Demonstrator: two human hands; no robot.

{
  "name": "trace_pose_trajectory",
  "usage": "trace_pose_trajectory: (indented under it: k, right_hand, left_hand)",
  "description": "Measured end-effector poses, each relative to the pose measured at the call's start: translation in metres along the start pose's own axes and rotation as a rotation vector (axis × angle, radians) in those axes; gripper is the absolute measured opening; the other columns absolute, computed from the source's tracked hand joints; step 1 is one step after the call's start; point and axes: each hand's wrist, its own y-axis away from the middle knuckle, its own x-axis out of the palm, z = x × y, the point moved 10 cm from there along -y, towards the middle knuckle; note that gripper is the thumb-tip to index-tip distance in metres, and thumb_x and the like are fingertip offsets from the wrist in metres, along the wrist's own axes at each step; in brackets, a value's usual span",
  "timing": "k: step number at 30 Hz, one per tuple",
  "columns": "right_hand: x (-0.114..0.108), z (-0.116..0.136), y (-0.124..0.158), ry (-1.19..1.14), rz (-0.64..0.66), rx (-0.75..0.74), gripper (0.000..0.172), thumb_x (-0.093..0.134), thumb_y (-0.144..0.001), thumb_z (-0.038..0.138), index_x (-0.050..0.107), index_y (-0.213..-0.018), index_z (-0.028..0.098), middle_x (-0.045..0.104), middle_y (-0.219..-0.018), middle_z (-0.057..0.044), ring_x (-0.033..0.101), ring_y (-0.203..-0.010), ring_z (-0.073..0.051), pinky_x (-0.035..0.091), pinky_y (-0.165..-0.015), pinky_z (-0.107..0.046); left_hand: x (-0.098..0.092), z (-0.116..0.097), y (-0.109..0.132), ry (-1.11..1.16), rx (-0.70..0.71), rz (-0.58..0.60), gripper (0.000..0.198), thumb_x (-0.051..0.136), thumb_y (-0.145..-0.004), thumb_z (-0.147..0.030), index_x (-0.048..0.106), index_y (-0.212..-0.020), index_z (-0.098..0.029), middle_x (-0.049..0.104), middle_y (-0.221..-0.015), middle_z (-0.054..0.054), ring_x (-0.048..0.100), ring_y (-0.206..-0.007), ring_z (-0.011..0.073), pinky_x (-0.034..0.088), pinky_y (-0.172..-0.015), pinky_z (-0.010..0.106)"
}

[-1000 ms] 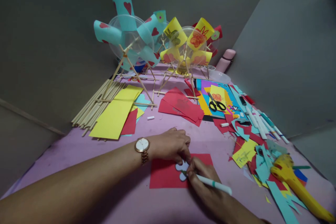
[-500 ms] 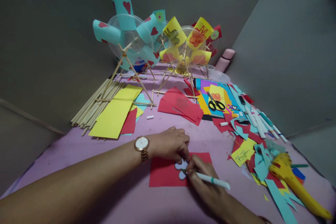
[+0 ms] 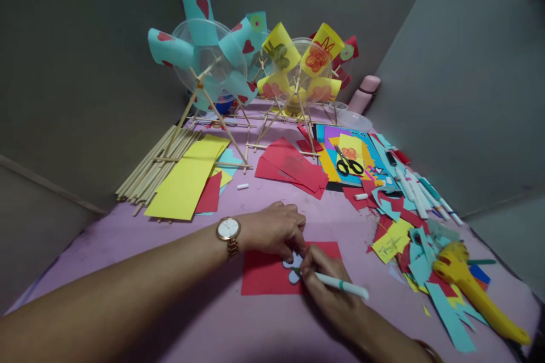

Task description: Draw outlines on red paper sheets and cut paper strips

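A sheet of red paper [image 3: 261, 278] lies flat in front of me with a small pale paper flower [image 3: 293, 277] on top. My left hand [image 3: 280, 231], with a watch [image 3: 228, 229] on its wrist, has its fingers bent down and pressed on the flower's upper edge. In a pinch grip, my right hand [image 3: 326, 279] holds a white marker [image 3: 343, 285] with a green band. The marker's tip is at the flower's right side, mostly hidden by my fingers. Part of the flower is covered by both hands.
Pinwheels of blue [image 3: 202, 31] and yellow paper [image 3: 281, 54] stand on stick frames at the back. Sticks [image 3: 147, 176] and yellow strips [image 3: 187, 181] lie left. Scissors [image 3: 349, 167], markers [image 3: 415, 193], paper scraps [image 3: 392, 241] and a yellow glue gun [image 3: 479, 295] lie right.
The whole view has shifted slightly. Both hands keep nearly the same place on the flower, and the marker stays in my right hand with only a very small movement.
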Motion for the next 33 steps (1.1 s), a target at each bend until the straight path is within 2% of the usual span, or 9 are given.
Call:
trace_pose_trajectory:
  k: [6, 21, 33]
  right_hand:
    - [-0.0011, 0.0021, 0.0014, 0.033, -0.002, -0.012, 0.013, 0.036, -0.084, 0.024, 0.043, -0.073, 0.023, 0.056, -0.061, 0.000, 0.053, -0.055, -0.016, 0.036, -0.052, -0.025]
    - [-0.0029, 0.0033, 0.0017, -0.024, -0.036, -0.051, 0.013, 0.039, -0.083, 0.018, 0.040, -0.070, 0.022, 0.053, -0.060, 0.003, 0.049, -0.054, -0.014, 0.036, -0.051, -0.024]
    - [-0.0021, 0.0040, 0.0019, -0.010, 0.001, -0.047, 0.014, 0.037, -0.085, 0.023, 0.041, -0.072, 0.023, 0.051, -0.061, 0.002, 0.047, -0.054, -0.014, 0.034, -0.050, -0.024]
  left_hand:
    - [0.0003, -0.0011, 0.0012, 0.002, 0.000, -0.010, 0.009, 0.075, -0.074, -0.031, 0.071, -0.081, -0.028, 0.060, -0.081, -0.001, 0.049, -0.088, 0.0200, 0.030, -0.072, 0.030]
    - [-0.0007, -0.0019, 0.0030, 0.003, -0.008, -0.027, 0.008, 0.074, -0.075, -0.028, 0.071, -0.082, -0.029, 0.060, -0.081, -0.001, 0.048, -0.089, 0.0202, 0.030, -0.073, 0.031]
    - [-0.0013, -0.0019, 0.0026, 0.004, -0.010, -0.031, 0.009, 0.076, -0.073, -0.028, 0.071, -0.081, -0.028, 0.060, -0.080, -0.001, 0.049, -0.089, 0.0204, 0.031, -0.073, 0.032]
